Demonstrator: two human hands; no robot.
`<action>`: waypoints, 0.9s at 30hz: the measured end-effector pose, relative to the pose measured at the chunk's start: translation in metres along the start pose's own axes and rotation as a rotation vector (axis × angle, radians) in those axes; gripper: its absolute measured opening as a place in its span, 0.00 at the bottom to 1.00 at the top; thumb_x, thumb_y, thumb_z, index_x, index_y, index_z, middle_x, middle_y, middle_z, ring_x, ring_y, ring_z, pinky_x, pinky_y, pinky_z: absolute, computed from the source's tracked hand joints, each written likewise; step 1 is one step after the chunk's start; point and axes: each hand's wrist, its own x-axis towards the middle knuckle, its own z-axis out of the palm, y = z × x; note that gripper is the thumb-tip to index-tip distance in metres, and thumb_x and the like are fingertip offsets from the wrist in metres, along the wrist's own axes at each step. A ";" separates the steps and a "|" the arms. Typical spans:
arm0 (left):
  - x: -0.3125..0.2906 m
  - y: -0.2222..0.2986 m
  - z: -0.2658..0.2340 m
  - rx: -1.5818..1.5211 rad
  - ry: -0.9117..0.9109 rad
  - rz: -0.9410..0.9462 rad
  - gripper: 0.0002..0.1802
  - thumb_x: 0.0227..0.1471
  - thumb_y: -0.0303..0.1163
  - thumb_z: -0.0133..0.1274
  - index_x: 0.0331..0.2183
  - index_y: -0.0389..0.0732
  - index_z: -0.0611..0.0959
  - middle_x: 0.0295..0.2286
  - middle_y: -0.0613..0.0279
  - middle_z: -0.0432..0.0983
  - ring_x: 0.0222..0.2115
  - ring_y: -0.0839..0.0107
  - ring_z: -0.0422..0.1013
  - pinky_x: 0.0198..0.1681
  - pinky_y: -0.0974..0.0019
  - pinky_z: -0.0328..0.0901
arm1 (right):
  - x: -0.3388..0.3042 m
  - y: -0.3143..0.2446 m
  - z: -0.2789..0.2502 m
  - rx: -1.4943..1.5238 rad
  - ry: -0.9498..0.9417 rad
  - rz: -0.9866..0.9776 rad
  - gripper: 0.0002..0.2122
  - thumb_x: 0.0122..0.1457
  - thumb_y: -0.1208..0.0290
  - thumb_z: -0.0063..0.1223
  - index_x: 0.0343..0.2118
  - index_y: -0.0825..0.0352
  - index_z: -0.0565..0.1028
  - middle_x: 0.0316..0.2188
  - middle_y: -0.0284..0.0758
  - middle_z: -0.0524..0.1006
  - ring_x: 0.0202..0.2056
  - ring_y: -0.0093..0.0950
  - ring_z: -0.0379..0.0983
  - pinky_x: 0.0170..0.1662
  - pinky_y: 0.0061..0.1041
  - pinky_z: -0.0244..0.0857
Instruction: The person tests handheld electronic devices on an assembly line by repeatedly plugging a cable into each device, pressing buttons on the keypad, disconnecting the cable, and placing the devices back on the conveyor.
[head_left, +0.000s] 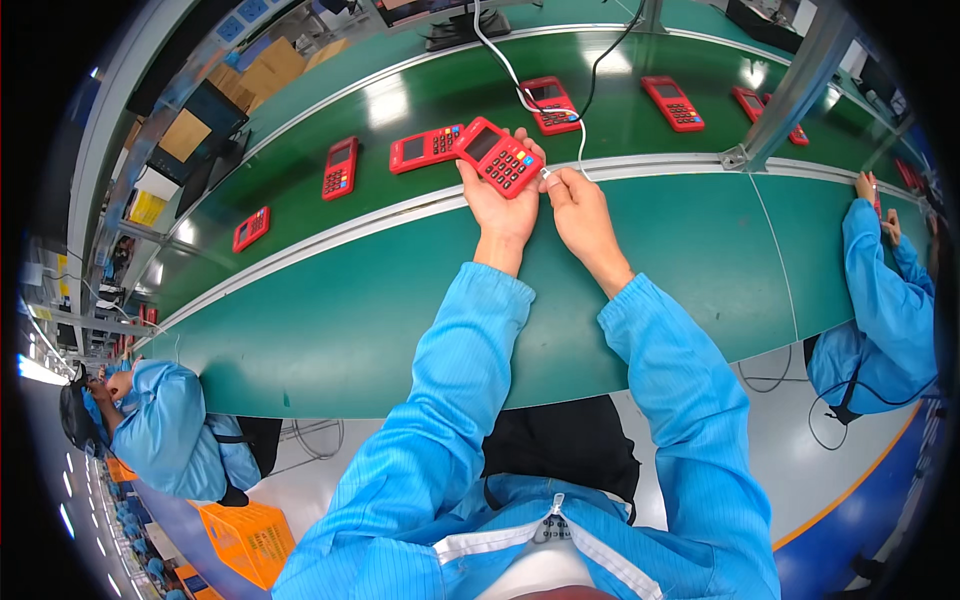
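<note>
A red card payment terminal (499, 158) with a dark screen and a keypad rests tilted in my left hand (503, 213), whose fingers wrap round it from below. My right hand (584, 218) pinches the white plug of a cable (546, 178) against the terminal's lower right side. Whether the plug sits fully in the socket is too small to tell. From there the white cable (584, 150) loops up and away past a second red terminal (550, 104). Just left of my left hand, another red terminal (426, 148) lies on the green belt.
More red terminals (673, 103) lie spaced along the dark green belt (384, 100), beyond the metal rail (400, 212). A metal post (790, 100) rises at the right. Blue-sleeved co-workers sit left (170, 430) and right (880, 270). An orange crate (245, 540) stands on the floor.
</note>
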 end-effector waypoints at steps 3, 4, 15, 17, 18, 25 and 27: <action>0.000 -0.003 0.001 0.033 -0.028 -0.046 0.39 0.64 0.60 0.31 0.50 0.31 0.71 0.46 0.42 0.71 0.44 0.51 0.68 0.51 0.48 0.66 | 0.001 -0.001 0.000 0.053 -0.020 0.045 0.09 0.63 0.70 0.46 0.32 0.70 0.76 0.27 0.49 0.77 0.30 0.46 0.75 0.34 0.40 0.66; 0.000 -0.002 0.001 0.035 -0.033 -0.045 0.39 0.64 0.60 0.31 0.50 0.31 0.71 0.46 0.42 0.71 0.44 0.51 0.68 0.50 0.49 0.66 | 0.001 -0.001 0.000 0.053 -0.034 0.061 0.10 0.62 0.70 0.46 0.32 0.70 0.76 0.27 0.49 0.78 0.30 0.45 0.76 0.34 0.39 0.66; -0.002 -0.003 0.008 0.138 -0.016 -0.050 0.40 0.63 0.63 0.30 0.50 0.32 0.72 0.44 0.43 0.72 0.41 0.52 0.69 0.48 0.50 0.68 | 0.001 -0.001 0.001 0.079 -0.073 0.129 0.10 0.61 0.71 0.47 0.31 0.71 0.79 0.27 0.48 0.79 0.31 0.41 0.77 0.36 0.37 0.68; -0.002 -0.007 0.010 0.229 -0.015 -0.027 0.41 0.62 0.64 0.28 0.49 0.33 0.73 0.43 0.43 0.73 0.40 0.53 0.69 0.46 0.51 0.68 | 0.002 0.004 0.002 0.104 -0.071 0.130 0.11 0.65 0.69 0.46 0.31 0.70 0.77 0.19 0.27 0.69 0.21 0.17 0.61 0.24 0.23 0.54; -0.002 -0.006 0.010 0.230 -0.013 -0.033 0.41 0.62 0.64 0.28 0.49 0.33 0.73 0.43 0.43 0.73 0.40 0.53 0.69 0.46 0.51 0.68 | 0.003 0.004 0.003 0.105 -0.066 0.134 0.11 0.65 0.69 0.46 0.31 0.70 0.77 0.19 0.27 0.69 0.21 0.17 0.61 0.24 0.23 0.54; -0.004 -0.008 0.013 0.331 0.025 -0.019 0.44 0.60 0.69 0.25 0.46 0.36 0.75 0.35 0.48 0.76 0.33 0.58 0.73 0.36 0.55 0.72 | 0.003 0.009 0.007 0.151 -0.062 0.166 0.11 0.64 0.70 0.46 0.29 0.71 0.77 0.19 0.26 0.69 0.22 0.16 0.60 0.25 0.22 0.54; -0.006 -0.007 0.010 0.370 0.012 0.006 0.44 0.61 0.67 0.27 0.49 0.33 0.73 0.41 0.44 0.73 0.37 0.55 0.70 0.43 0.54 0.70 | 0.003 0.008 0.008 0.155 -0.070 0.166 0.11 0.64 0.70 0.46 0.29 0.71 0.76 0.20 0.25 0.69 0.22 0.16 0.60 0.25 0.21 0.54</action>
